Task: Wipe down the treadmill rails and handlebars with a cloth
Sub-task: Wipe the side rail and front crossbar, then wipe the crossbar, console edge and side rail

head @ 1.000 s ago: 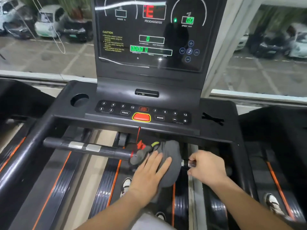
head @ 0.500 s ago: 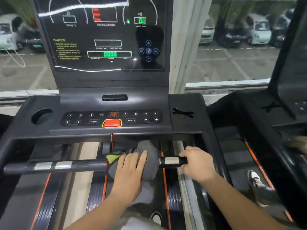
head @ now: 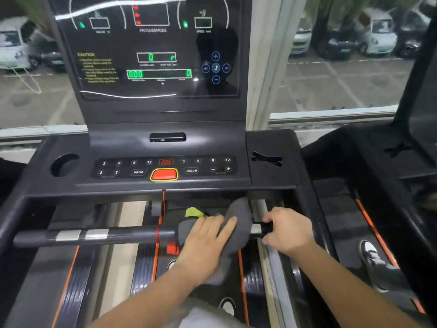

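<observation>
Below the console [head: 165, 147], handlebar [head: 118, 234] crosswise left-right, cloth [head: 239, 210] over it

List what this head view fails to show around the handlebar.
Head view only.
- The handlebar under the cloth: covered by cloth and left hand.
- Its right end: wrapped by the right hand.
- The caution text: blurred, unreadable.
- The neighbouring treadmill: cut by the right edge.
</observation>
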### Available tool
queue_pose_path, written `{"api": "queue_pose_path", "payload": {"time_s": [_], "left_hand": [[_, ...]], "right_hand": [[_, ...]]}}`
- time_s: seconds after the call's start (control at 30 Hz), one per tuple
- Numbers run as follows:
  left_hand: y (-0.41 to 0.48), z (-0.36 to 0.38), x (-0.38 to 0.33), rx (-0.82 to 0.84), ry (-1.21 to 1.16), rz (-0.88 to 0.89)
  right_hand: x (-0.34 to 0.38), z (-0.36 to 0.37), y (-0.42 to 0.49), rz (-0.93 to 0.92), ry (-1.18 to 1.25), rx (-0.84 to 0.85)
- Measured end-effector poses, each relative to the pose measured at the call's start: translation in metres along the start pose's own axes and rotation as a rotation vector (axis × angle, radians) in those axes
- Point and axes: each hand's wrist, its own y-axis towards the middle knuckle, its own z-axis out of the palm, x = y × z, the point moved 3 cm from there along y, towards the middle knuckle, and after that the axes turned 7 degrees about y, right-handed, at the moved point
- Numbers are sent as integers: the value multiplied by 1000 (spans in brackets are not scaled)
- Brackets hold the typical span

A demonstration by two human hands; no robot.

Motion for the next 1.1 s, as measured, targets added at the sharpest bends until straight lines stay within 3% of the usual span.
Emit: {"api": "queue_pose_path", "payload": {"time_s": [0.07, 0.23, 0.3, 0.43, 0.57, 0.67, 0.77, 0.93, 1.03, 1.1], "left_hand": [[-26, 18, 38, -59, 97, -11], [9, -8, 10, 251, 22, -324], [37, -19, -28, 276, -33, -287], [45, -15, -65, 131, -78, -176], [15, 0, -26, 10, -36, -40], [-22, 13, 37, -26, 11, -94], [-45, 14, 64, 78, 69, -138], [6, -13, 25, 346, -91, -408], [15, -14, 25, 332, -130, -368], [0, -5, 30, 256, -113, -271]], "right_hand": [[1, 0, 0, 19, 0, 1], [4, -2, -3, 22, 13, -11], [3, -2, -5, 32, 31, -16], [1, 3, -9, 15, 9, -4], [15, 8, -4, 14, -54, 64], [54, 17, 4, -72, -81, 138], [82, 33, 8, -157, -119, 140], [74, 24, 9, -142, 14, 113], [60, 17, 5, -129, 73, 200], [44, 8, 1, -114, -11, 179]]}}
